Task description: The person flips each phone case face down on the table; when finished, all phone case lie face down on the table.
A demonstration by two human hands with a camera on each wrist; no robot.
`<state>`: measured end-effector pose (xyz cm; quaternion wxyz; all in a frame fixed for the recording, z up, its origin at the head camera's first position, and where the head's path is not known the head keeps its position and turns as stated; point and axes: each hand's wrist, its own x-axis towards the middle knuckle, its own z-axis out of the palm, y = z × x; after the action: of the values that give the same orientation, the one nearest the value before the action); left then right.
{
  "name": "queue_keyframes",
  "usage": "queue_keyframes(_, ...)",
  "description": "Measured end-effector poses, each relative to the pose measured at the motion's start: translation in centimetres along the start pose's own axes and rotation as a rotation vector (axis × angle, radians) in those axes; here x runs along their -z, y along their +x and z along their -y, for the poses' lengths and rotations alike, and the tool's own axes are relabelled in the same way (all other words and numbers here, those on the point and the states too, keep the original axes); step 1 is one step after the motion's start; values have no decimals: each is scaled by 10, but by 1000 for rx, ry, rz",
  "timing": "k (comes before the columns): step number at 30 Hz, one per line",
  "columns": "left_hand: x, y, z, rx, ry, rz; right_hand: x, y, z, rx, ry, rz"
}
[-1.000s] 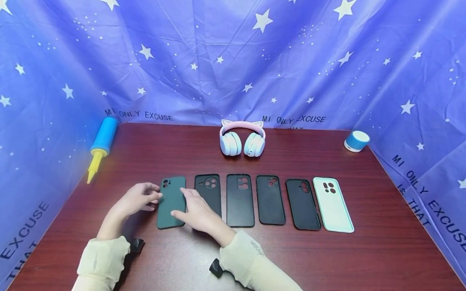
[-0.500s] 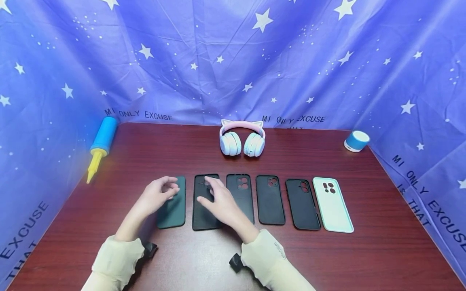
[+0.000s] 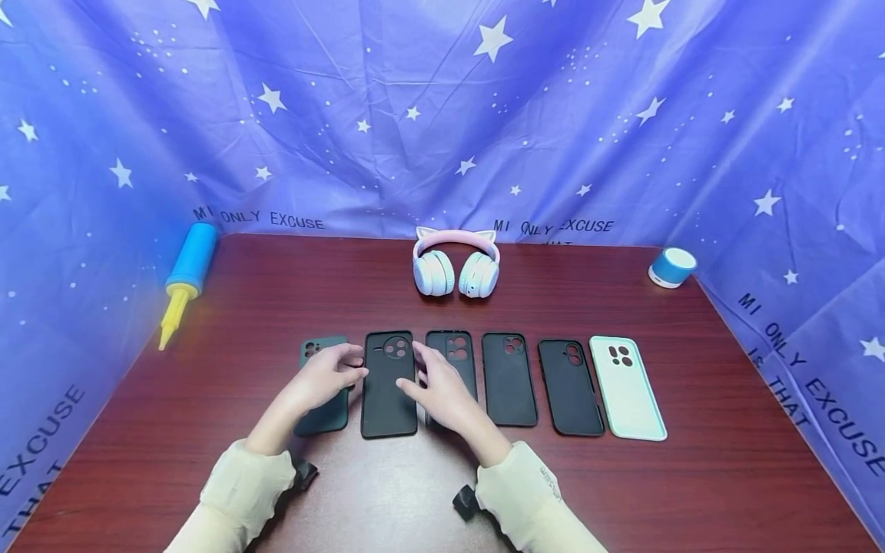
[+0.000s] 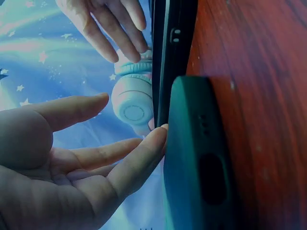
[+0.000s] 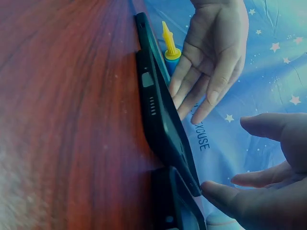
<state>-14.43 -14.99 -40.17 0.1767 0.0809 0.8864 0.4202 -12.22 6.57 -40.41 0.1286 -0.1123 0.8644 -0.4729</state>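
Note:
A black phone case [image 3: 387, 407] with a round camera cutout lies between my two hands. At its left edge is my left hand [image 3: 321, 384], thumb and fingers apart and gently bent, passing over a dark green phone case [image 3: 325, 418]. My right hand [image 3: 442, 392] is at the opposite edge, thumb spread from the fingers, partly covering another black phone case [image 3: 466, 376]. In the right wrist view, a fingertip meets the corner of the black case [image 5: 165, 120]. The left wrist view has a left fingertip right at the black case's edge [image 4: 165, 62], beside the green case [image 4: 184, 163].
Further right in the row lie two black phone cases, one nearer [image 3: 510, 384] and one beyond [image 3: 572, 392], then a pale mint case [image 3: 629, 392]. Behind stand cat-ear headphones [image 3: 456, 265], a blue-and-white round speaker [image 3: 672, 267] and a blue-yellow hand pump [image 3: 187, 269].
Both hands have moved right, from the green case's sides to the sides of the black case with the round cutout. The view has shifted slightly.

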Motion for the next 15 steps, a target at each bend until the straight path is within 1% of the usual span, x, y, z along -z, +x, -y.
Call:
queue_keyframes(4, -3, 1, -3, 11, 1, -5, -2, 0, -2, -11, -5, 23)
queue_keyframes(6, -4, 2, -3, 12, -7, -11, -3, 0, -3, -4, -4, 21)
queue_keyframes(15, -12, 2, -1, 53, -106, -46, -4, 2, -6, 0, 23, 10)
